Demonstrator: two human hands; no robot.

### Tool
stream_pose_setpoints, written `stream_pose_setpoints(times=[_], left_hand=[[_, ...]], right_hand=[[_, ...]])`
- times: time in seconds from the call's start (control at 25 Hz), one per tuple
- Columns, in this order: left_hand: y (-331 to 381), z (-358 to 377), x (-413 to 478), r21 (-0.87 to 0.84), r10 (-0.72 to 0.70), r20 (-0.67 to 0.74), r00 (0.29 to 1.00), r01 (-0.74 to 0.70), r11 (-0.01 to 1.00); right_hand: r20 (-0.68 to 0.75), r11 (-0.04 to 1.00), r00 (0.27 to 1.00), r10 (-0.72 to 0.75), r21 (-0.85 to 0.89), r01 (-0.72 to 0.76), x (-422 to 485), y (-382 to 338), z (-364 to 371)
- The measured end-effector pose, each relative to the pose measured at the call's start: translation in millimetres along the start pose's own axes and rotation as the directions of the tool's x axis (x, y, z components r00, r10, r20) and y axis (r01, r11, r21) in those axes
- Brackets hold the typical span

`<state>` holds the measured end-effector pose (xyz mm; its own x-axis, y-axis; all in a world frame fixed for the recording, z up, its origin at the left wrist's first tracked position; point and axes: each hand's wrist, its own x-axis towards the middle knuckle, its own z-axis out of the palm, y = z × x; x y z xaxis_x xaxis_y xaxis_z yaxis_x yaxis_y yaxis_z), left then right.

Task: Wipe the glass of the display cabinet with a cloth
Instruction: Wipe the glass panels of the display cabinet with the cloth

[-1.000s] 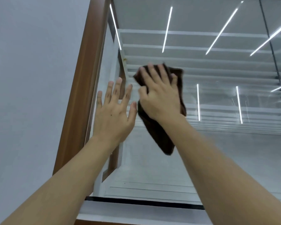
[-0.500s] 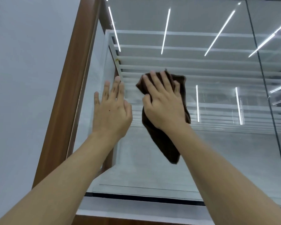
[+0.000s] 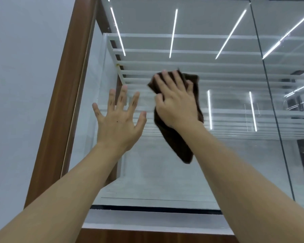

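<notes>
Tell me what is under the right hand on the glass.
A brown cloth lies under the right hand, pressed against the glass; its lower end hangs free. The glass behind the cloth is covered.

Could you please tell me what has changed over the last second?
The left hand spread its fingers wide on the glass after closing them together. The right hand slid the brown cloth slightly rightward. Both hands stay flat against the glass, and the cloth remains under the right hand.

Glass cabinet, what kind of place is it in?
Probably a shop or showroom: a glass cabinet with a wooden frame, white shelves inside, and long strip lights mirrored in it.
</notes>
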<state>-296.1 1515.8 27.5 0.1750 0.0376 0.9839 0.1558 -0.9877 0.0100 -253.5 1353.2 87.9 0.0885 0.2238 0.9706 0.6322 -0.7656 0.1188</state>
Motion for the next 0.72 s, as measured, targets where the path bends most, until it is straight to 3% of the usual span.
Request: stream_pose_setpoints(times=[0.12, 0.2, 0.32, 0.44, 0.64, 0.72], left_hand=[[3.4, 2.1, 0.3, 0.01, -0.043, 0.003, 0.999, 0.043, 0.999], [13.3, 4.5, -0.9, -0.037, -0.068, -0.028, 0.997, 0.067, 0.997], [37.2, 6.3, -0.9, -0.119, 0.05, -0.055, 0.997, -0.056, 0.991], [50.3, 10.3, 2.2, -0.122, 0.111, -0.042, 0.993, -0.115, 0.986], [52.8, 17.7, -0.1, -0.062, 0.096, -0.091, 0.991, -0.102, 0.993], [51.5, 19.7, -0.7, -0.05, 0.088, -0.1, 0.991, -0.093, 0.994]], right_hand=[[0.038, 0.99, 0.989, -0.142, 0.012, 0.142, -49.0, -6.8, 12.3], [0.016, 0.987, 0.987, -0.159, -0.035, 0.16, -81.0, 19.0, 9.7], [-0.061, 0.999, 0.998, -0.007, -0.046, 0.004, -58.2, 63.7, -13.3], [-0.018, 0.994, 0.994, 0.107, -0.024, -0.107, -12.8, 63.9, -21.9], [0.011, 0.992, 0.992, -0.126, -0.006, 0.126, -65.0, 38.2, -1.9], [0.0, 0.994, 0.995, -0.102, -0.045, 0.102, -84.2, 66.5, -9.9]])
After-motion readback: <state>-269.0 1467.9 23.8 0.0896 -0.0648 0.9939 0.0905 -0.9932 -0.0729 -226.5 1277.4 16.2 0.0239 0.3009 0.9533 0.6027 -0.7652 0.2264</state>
